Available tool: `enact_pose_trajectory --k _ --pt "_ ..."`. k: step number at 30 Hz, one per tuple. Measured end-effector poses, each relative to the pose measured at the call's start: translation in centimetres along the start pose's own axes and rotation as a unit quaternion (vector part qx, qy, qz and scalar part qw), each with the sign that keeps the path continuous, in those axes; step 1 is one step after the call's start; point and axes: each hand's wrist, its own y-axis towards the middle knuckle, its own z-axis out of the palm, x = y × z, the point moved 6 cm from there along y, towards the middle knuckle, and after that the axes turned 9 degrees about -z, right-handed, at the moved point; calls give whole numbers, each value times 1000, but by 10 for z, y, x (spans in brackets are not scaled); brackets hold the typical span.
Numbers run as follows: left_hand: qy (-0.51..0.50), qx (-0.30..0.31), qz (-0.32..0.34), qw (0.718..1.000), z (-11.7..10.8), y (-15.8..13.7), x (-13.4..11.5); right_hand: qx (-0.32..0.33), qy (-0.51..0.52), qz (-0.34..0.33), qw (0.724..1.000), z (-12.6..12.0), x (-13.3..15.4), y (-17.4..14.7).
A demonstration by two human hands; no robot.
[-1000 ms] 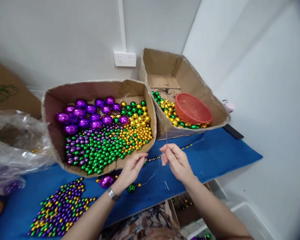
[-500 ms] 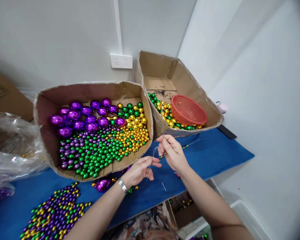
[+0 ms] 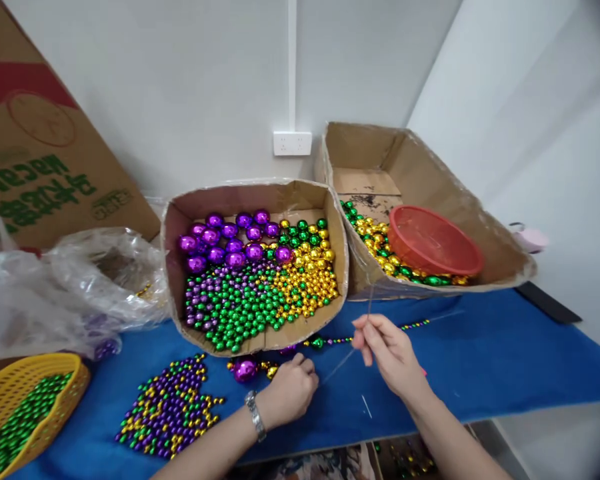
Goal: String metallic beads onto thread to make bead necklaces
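My right hand [image 3: 384, 350] pinches a thin needle [image 3: 370, 301] that points upward in front of the cardboard boxes. A fine clear thread [image 3: 338, 366] slants from it down to my left hand [image 3: 291, 390], whose fingers are curled closed around the thread's other end. Behind my hands lies a string of small beads [image 3: 337, 341] in green, purple and gold. Larger strung beads, with a big purple ball [image 3: 245, 369] among them, rest by the box front, partly hidden by my left hand. A short white stick [image 3: 367, 406] lies on the blue cloth [image 3: 485, 363].
One cardboard box [image 3: 173, 287] holds loose purple, green and gold beads. Another box [image 3: 445, 183] contains beads and a red bowl [image 3: 433, 240]. Left are a bead pile [image 3: 167, 407], a yellow basket [image 3: 80, 380] and plastic bags [image 3: 25, 300]. A black flat object [image 3: 550, 303] lies right.
The view has swung left, bringing the yellow basket into sight. My left hand has closed from loosely spread fingers, and the thread now runs straight between my hands. My right hand keeps the needle.
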Motion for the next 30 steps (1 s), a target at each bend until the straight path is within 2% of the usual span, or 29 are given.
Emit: enact_pose_trajectory --k 3,5,7,9,11,13,14,16,18,21,23,25,26,27,28,30 --pt "93 -25 29 995 -24 -9 -4 18 8 12 1000 6 -9 -11" --pt "81 -83 19 993 -60 -8 0 18 13 18 1000 6 -14 -19" --pt "59 -164 -16 985 -106 -3 13 16 15 26 999 5 -18 -25" --pt "50 -291 -64 953 -156 2 33 18 10 35 999 5 -21 -30" --pt "81 -398 -122 906 -196 8 57 23 2 40 999 7 -22 -33" --pt "137 -445 -185 865 -220 18 80 30 -6 45 999 10 -22 -36" --pt "161 -448 -205 855 -227 24 90 33 -11 47 998 12 -22 -36" --pt "196 -427 -234 851 -231 38 106 45 -27 53 997 16 -22 -38" --pt "210 -387 -250 862 -229 50 117 61 -54 55 995 21 -21 -40" --pt "178 -373 -255 874 -225 55 122 87 -107 38 990 27 -17 -42" --pt "94 -399 -231 882 -223 48 118 101 -143 20 984 30 -15 -43" --pt "-83 -408 -193 888 -215 35 113 109 -174 2 979 33 -13 -44" --pt "-197 -396 -173 880 -209 28 110 113 -185 -7 976 34 -13 -45" --pt "-320 -374 -156 857 -200 21 106 117 -193 -16 974 37 -14 -47" --pt "-432 -340 -142 824 -188 14 101 121 -198 -26 972 39 -14 -48" --pt "-585 -286 -120 750 -166 -2 88 128 -202 -48 970 45 -15 -50"
